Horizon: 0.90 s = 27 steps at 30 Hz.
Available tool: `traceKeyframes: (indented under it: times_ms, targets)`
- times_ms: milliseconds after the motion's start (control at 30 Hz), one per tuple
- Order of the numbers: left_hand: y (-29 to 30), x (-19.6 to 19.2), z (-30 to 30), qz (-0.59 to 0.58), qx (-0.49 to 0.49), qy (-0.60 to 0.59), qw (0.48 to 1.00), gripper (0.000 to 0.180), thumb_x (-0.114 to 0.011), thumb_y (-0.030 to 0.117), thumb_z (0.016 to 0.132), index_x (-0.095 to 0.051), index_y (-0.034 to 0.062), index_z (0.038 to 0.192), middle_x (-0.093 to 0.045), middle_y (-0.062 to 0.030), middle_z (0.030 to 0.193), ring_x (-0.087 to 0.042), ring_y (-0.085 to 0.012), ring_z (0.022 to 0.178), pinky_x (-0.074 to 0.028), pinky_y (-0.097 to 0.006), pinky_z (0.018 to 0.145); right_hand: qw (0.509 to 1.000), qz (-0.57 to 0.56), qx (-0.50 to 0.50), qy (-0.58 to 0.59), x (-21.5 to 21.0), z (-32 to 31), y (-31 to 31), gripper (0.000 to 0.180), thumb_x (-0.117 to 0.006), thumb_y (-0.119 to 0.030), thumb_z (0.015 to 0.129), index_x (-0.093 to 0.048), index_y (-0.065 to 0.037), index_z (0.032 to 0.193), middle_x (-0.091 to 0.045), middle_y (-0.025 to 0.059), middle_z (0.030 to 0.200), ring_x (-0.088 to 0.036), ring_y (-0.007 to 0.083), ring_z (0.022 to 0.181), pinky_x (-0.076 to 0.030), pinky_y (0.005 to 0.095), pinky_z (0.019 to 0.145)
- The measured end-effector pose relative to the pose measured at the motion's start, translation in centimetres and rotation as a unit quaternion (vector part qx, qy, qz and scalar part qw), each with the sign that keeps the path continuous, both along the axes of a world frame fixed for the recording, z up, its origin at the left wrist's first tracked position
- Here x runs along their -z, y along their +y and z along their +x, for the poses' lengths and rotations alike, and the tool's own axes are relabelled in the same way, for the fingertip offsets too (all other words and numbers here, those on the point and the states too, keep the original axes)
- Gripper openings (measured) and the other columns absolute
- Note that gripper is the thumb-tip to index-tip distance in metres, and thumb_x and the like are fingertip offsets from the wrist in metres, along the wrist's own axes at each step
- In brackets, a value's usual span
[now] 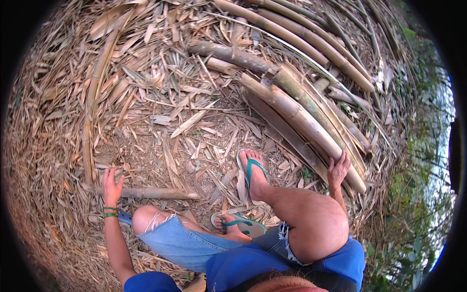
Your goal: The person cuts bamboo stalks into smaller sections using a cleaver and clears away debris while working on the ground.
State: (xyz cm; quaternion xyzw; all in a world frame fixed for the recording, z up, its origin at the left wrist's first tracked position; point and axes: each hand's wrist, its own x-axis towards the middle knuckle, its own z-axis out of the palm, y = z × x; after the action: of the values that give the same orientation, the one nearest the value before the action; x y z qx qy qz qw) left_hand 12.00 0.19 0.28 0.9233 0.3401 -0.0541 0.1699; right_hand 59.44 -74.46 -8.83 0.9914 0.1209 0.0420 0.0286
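At the right, my right hand (339, 170) has its fingers curled over the side of a thick tan bamboo pole (311, 125), near the pole's close end. Against this pole lie a split bamboo half (287, 132) and a greenish bamboo pole (304, 100). My left hand (112, 184) is at the left, fingers stretched and apart, with nothing in it. It is just by the end of a short bamboo length (154, 193) lying crosswise. A blue flat object (125, 217) shows beside the left wrist, partly hidden by my knee.
Dry bamboo leaves and husks (160, 117) cover the ground. Several long bamboo poles (311, 41) lie at the upper right. A long thin bamboo piece (92, 97) runs along the left. My sandalled feet (253, 170) stand between; green shrubs (404, 204) line the right.
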Motion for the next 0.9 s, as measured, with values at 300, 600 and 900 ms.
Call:
traceKeyframes:
  times_ms: [300,600,900]
  targets:
    - [-6.3,-0.8,-13.6,0.009,-0.155,-0.014,0.988,0.036,-0.071,0.01,0.088,-0.061,0.0014,0.121,-0.06,-0.0194,0.114,-0.056,-0.0431,0.111,-0.045,-0.047,0.097,0.999,-0.033,0.006,-0.016,-0.5,0.6,1.2,0.075,-0.054,-0.055,0.099,-0.032,-0.016,0.159,-0.031,0.0231,0.159,-0.029,0.0413,0.149,-0.015,0.0659,0.12]
    - [-10.2,-1.4,-21.8,-0.007,-0.312,0.062,0.948,0.041,-0.063,-0.005,0.079,-0.063,0.0016,0.119,-0.056,-0.019,0.123,-0.06,-0.0408,0.107,-0.047,-0.048,0.096,0.976,0.127,-0.074,-0.16,-0.4,17.7,14.2,0.053,-0.056,-0.042,0.102,-0.056,-0.007,0.142,-0.048,0.0269,0.147,-0.046,0.0431,0.136,-0.033,0.0519,0.114]
    - [-13.6,-10.8,-30.3,0.078,-0.443,0.279,0.849,0.043,-0.053,-0.006,0.071,-0.068,0.0016,0.111,-0.063,-0.0229,0.12,-0.061,-0.0433,0.115,-0.049,-0.048,0.093,0.967,0.146,0.068,0.197,9.0,40.0,24.6,0.067,-0.067,-0.045,0.086,-0.062,0.002,0.133,-0.063,0.0299,0.131,-0.06,0.0404,0.126,-0.046,0.0428,0.107]
